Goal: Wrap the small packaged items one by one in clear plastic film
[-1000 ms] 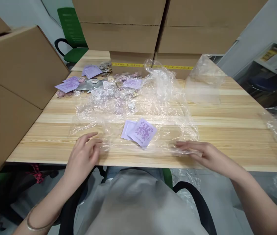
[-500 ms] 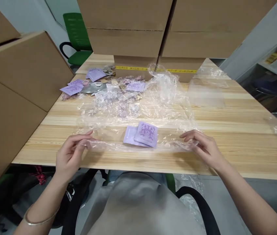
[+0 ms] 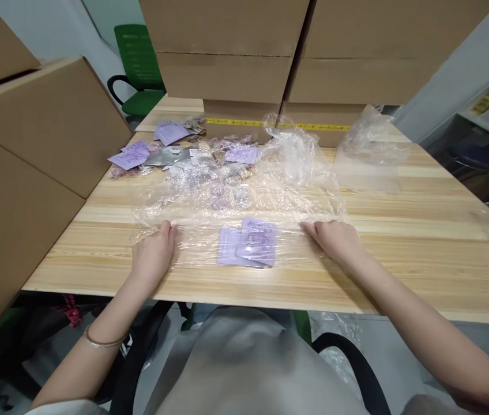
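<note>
While two lilac packets [image 3: 248, 249] are lying under a film [image 3: 236, 199] fold running left to right, the left hand [image 3: 154, 255] and right hand [image 3: 335, 241] are pressing flat, open-palmed, on the film's ends near the table [image 3: 421, 253] edge.

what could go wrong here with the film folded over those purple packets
Two risks. The clear film is thin and crinkled, so it may wrinkle or spring back where the left hand and right hand press it. The two purple packets overlap loosely beneath it and could slide apart if the film is tugged.
</note>
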`<state>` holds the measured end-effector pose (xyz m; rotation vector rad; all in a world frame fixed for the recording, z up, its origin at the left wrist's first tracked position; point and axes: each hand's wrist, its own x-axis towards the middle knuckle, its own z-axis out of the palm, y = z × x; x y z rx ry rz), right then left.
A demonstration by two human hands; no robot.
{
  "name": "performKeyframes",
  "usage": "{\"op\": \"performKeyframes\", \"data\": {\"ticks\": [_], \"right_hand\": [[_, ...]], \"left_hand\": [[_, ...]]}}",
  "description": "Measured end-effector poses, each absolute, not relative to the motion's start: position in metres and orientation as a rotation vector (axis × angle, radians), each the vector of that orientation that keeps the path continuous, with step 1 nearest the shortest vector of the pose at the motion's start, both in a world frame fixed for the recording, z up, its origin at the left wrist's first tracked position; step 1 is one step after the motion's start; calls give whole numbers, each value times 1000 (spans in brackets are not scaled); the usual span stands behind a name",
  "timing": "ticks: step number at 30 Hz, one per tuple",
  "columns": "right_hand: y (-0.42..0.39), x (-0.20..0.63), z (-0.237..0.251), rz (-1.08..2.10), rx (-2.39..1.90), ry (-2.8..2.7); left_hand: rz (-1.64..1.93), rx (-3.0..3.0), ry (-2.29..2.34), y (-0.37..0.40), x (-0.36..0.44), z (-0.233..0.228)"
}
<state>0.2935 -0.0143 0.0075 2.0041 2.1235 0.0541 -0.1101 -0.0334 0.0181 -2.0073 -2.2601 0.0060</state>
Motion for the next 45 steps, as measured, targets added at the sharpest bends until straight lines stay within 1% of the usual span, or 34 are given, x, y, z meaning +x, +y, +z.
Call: {"op": "performKeyframes", "data": {"ticks": [1,3,5,7,8,10,12,14,16,18,21,23,25,28,32,34,38,40,43,45], "right_hand": [[-16,294,7,89,2062,2092],[-20,298,10,207,2171,2097],[-18,301,17,337,2181,2269],[-7,301,26,337,2076,2562],[3,298,30,241,2022,2700],[30,287,32,-123,1977,2878],[63,272,29,-536,2012,2905],[92,256,23,-894,2102,2809],[112,244,21,-1165,2161,2639],[118,237,26,-1325,2062,2527],[102,233,43,-1428,1705,2612],[77,234,53,-1392,1463,2814],[48,235,58,-1247,1215,3020],[8,238,55,-1069,898,3134],[-21,243,40,-899,829,3046],[-25,243,29,-698,834,3061],[-26,236,14,-269,786,3180],[-27,231,14,-131,746,3199],[-30,228,18,-11,719,3167],[-32,231,17,11,712,3145]], "left_hand": [[78,-1995,-2255,-33,-109,18],[70,-1970,-2195,-33,-106,21],[-91,-1977,-2034,-38,-99,24],[-349,-2141,-1744,-44,-84,25],[-463,-2314,-1542,-46,-73,25],[-572,-2726,-1075,-47,-45,20],[-460,-3007,-782,-42,-19,13],[-321,-3114,-776,-33,-1,5],[-237,-3165,-846,-24,4,0],[-196,-3230,-862,-17,2,-1],[-218,-3298,-889,-12,-5,2],[-289,-3284,-937,-11,-7,3],[-343,-3234,-916,-12,-6,1],[-361,-3035,-743,-14,-6,-3],[-377,-2657,-391,-21,-18,-4],[-397,-2562,-254,-27,-26,-1],[-576,-2433,-29,-41,-34,12],[-555,-2475,-174,-43,-29,23],[-334,-2666,-570,-37,-22,40],[-194,-2765,-693,-29,-24,45]]}}
